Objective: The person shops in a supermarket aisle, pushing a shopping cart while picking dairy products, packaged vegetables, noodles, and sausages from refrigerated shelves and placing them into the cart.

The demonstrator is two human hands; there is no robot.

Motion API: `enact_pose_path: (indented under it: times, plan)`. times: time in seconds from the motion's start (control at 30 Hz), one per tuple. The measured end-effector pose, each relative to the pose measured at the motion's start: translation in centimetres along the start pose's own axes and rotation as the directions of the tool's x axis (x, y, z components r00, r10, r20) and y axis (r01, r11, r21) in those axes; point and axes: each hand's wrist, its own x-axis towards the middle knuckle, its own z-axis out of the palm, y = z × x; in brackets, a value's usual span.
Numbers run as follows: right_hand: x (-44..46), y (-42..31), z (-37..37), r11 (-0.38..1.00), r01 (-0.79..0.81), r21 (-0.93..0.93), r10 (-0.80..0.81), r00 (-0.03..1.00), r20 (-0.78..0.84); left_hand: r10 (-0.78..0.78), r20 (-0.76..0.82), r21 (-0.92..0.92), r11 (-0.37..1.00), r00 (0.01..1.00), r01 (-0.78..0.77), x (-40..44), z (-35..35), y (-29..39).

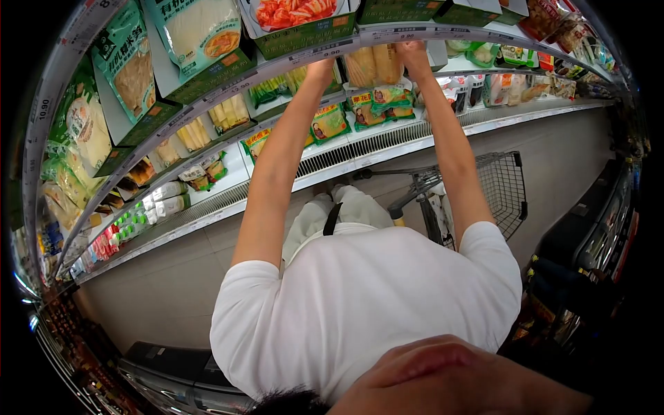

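Observation:
Both of my arms stretch forward to the refrigerated shelves. My left hand (320, 71) is at the shelf just below the 9.90 price strip, beside green packaged vegetables (270, 90); its fingers are mostly hidden. My right hand (413, 57) is under the same strip, at the right edge of some pale yellow packs (374, 66). Its fingertips are hidden behind the shelf edge, so its grip cannot be made out. The yellow packs lie between my two hands. Below them sit green and yellow packets (382, 106) on the lowest shelf.
An upper shelf holds a tray pack of red food (294, 12) and bagged goods (197, 34). A wire shopping cart (501, 190) stands at my right, near the shelf's vented lower edge (366, 149). Black cases (173, 366) are behind me.

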Motion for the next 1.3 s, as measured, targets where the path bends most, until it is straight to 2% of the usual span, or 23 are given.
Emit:
enact_pose_path:
  times: [0.03,0.1,0.13,0.17,0.23,0.27,0.3,0.37,0.4,0.43,0.53,0.57,0.63,0.7,0.77,0.8,0.87,0.9,0.97,1.2,1.3]
  plan:
    - [-0.4,-0.3,0.4,0.907,-0.242,0.346,0.229,0.970,0.076,-0.006,-0.001,0.003,1.000,1.000,0.006,-0.6,-0.1,0.6]
    - [-2.0,0.1,2.1,0.677,-0.079,0.732,0.168,0.984,-0.050,-0.141,-0.012,0.281,0.950,0.990,0.138,-2.2,-0.5,2.1]
    - [-3.4,-1.7,2.6,0.565,-0.063,0.822,0.191,0.980,-0.057,-0.141,0.027,0.267,0.955,0.990,0.129,-4.8,-0.4,4.0]
    - [-4.8,-2.7,3.5,0.562,-0.077,0.823,0.204,0.978,-0.048,-0.156,0.022,0.270,0.952,0.988,0.144,-6.3,-1.4,3.3]
    - [-8.0,-4.1,5.9,0.217,-0.272,0.938,0.427,0.890,0.159,-0.299,0.131,-0.016,0.953,0.945,0.304,-10.2,-3.4,1.7]
    - [-9.5,-4.5,7.3,0.154,-0.331,0.931,0.482,0.848,0.222,-0.310,0.147,-0.129,0.935,0.939,0.329,-13.0,-3.8,1.3]
    - [-11.2,-5.3,8.3,0.139,-0.350,0.927,0.489,0.838,0.243,-0.257,0.148,-0.093,0.958,0.955,0.272,-15.0,-5.3,-0.7]
    - [-14.2,-7.0,10.2,0.098,-0.517,0.850,0.505,0.762,0.405,-0.399,0.034,-0.135,0.907,0.916,0.400,-19.4,-7.1,-0.9]
    - [-15.4,-7.8,11.2,0.044,-0.535,0.844,0.481,0.751,0.452,-0.435,-0.019,-0.111,0.896,0.900,0.431,-21.0,-8.2,-0.9]
    - [-16.0,-8.3,11.8,0.039,-0.551,0.834,0.474,0.745,0.469,-0.440,-0.015,-0.181,0.884,0.898,0.430,-22.3,-9.2,-0.7]
    - [-17.1,-10.6,12.3,0.016,-0.630,0.776,0.335,0.735,0.589,-0.440,-0.111,-0.235,0.883,0.891,0.406,-24.8,-11.1,0.8]
    - [-17.0,-11.5,12.1,0.013,-0.641,0.767,0.328,0.728,0.603,-0.394,-0.134,-0.240,0.903,0.909,0.356,-25.3,-11.5,1.5]
    - [-16.3,-14.3,10.4,0.009,-0.617,0.787,0.193,0.773,0.604,-0.309,-0.189,-0.215,0.939,0.932,0.268,-26.1,-11.6,3.8]
    - [-15.9,-15.9,9.0,0.023,-0.640,0.768,0.131,0.764,0.632,-0.260,-0.185,-0.306,0.932,0.948,0.196,-27.1,-11.1,6.7]
    - [-15.9,-17.8,7.4,0.103,-0.564,0.819,-0.024,0.822,0.569,-0.218,-0.194,-0.341,0.929,0.956,0.143,-27.8,-11.1,8.8]
    - [-15.8,-19.0,6.0,0.187,-0.547,0.816,-0.129,0.810,0.572,-0.187,-0.211,-0.299,0.947,0.959,0.119,-28.3,-10.7,10.2]
    - [-16.4,-21.2,4.5,0.229,-0.598,0.768,-0.097,0.771,0.629,-0.123,-0.216,-0.201,0.976,0.969,0.079,-29.4,-10.3,12.6]
    - [-16.7,-22.0,4.1,0.263,-0.642,0.720,-0.053,0.735,0.676,-0.114,-0.224,-0.202,0.977,0.968,0.069,-29.9,-10.2,13.3]
    - [-17.1,-22.7,3.8,0.260,-0.650,0.714,-0.063,0.727,0.684,-0.082,-0.198,-0.166,0.985,0.977,0.049,-30.8,-10.2,14.1]
    - [-18.6,-22.6,3.9,0.298,-0.624,0.722,-0.058,0.743,0.666,-0.082,-0.167,-0.201,0.978,0.983,0.048,-32.8,-10.3,13.8]
    - [-19.6,-23.0,3.6,0.259,-0.587,0.767,-0.088,0.776,0.624,-0.101,-0.154,-0.198,0.978,0.983,0.069,-33.6,-10.5,13.6]
